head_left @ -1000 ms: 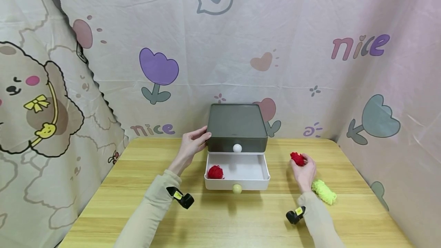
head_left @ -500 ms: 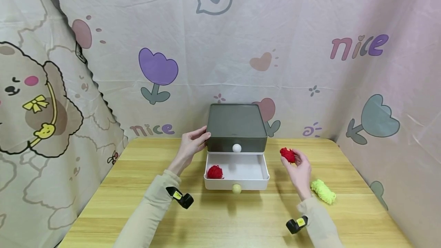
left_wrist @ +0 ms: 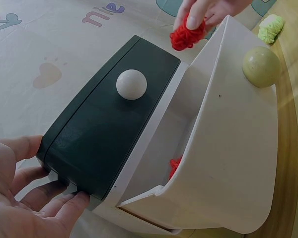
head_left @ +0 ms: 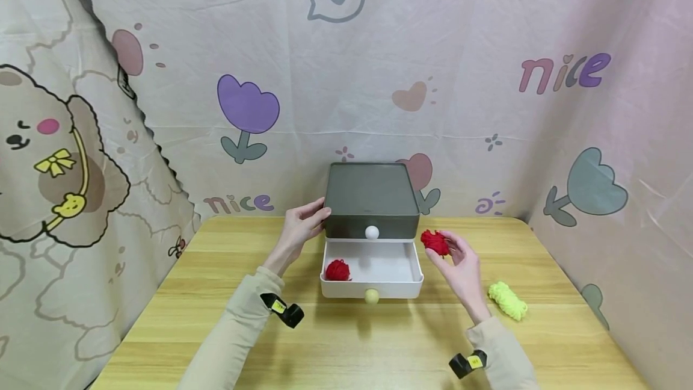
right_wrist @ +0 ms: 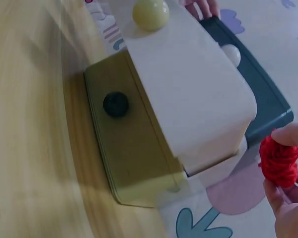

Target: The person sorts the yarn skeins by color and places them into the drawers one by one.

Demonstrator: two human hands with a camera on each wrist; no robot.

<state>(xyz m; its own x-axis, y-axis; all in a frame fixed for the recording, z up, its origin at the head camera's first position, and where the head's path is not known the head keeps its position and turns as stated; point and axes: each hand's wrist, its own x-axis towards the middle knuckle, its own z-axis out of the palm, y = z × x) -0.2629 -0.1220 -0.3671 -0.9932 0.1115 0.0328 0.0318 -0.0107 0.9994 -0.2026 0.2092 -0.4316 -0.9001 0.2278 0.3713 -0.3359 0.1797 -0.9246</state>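
A small drawer box [head_left: 372,189] with a dark green top stands at the back of the table. Its white middle drawer [head_left: 371,290] is pulled out, and a red yarn ball [head_left: 338,270] lies at the drawer's left side. My left hand [head_left: 298,230] rests against the box's left side, thumb and fingertips on the dark section in the left wrist view. Between thumb and fingers my right hand [head_left: 460,266] pinches a second red yarn bundle [head_left: 435,243], held up just right of the drawer. In the right wrist view the same red yarn [right_wrist: 279,161] shows close up.
A yellow-green yarn skein [head_left: 508,301] lies on the wooden table [head_left: 227,294], right of my right forearm. Below the white drawer is a yellowish lower drawer [right_wrist: 134,134] with a dark knob, pushed in. A printed cloth [head_left: 346,77] hangs behind the table.
My right hand has carried the red yarn bundle leftward, from over the right side of the table to beside the pulled-out drawer. My left hand has stayed on the box.
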